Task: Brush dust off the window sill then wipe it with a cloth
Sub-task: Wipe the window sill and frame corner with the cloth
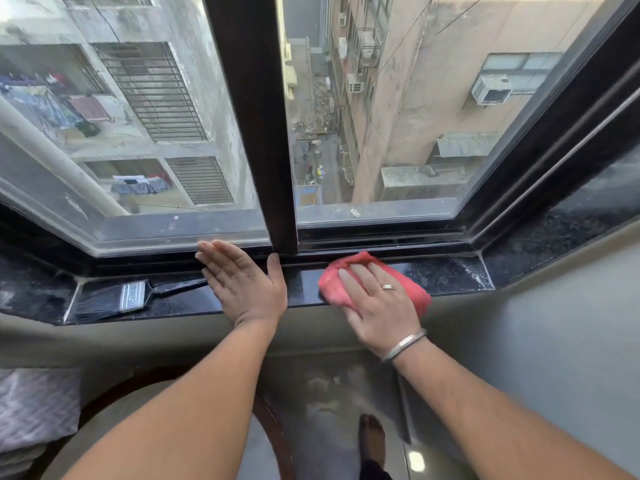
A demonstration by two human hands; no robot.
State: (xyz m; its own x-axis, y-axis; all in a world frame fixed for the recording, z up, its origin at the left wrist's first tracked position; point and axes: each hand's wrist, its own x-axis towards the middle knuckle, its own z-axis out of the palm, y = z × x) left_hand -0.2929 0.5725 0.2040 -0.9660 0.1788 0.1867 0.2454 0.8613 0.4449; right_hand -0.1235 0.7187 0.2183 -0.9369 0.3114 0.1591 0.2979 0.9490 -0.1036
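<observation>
Both hands are on the dark polished stone sill [304, 287]: right hand [377, 303] presses flat on the crumpled red cloth [415, 292], dusty stretch lying rightward; left hand [244, 282] rests spread, empty.

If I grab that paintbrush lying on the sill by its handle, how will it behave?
The paintbrush probably lifts as one stiff piece; only its dark bristles should flex. It looks light, with a thin handle and a flat metal ferrule. Lying flat on the polished dark sill, it is unlikely to roll but may slide easily. The left hand rests open beside its handle.
</observation>
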